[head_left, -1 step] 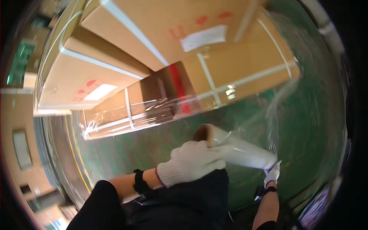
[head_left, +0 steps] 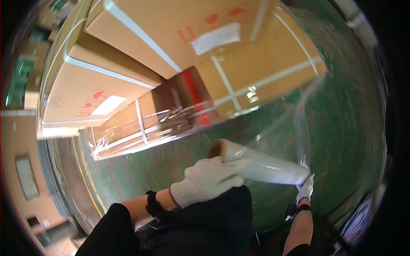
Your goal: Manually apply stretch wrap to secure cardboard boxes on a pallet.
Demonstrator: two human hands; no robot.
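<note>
While both gloves grip its ends, the roll (head_left: 260,164) lies crosswise just ahead of me.

My left hand (head_left: 209,181) is wrapped round the near, cardboard-core end; my right hand (head_left: 305,188) seems, at this blurred edge, to pinch the far end lower to my right. Film (head_left: 294,119) stretches from the roll up toward the boxes (head_left: 171,68), stacked beyond and leftward. Bare green floor (head_left: 341,128) opens to my right.

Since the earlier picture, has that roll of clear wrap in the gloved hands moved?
No. The roll of stretch film sits in the same place below the stack of cardboard boxes, between the left hand and right hand.
</note>
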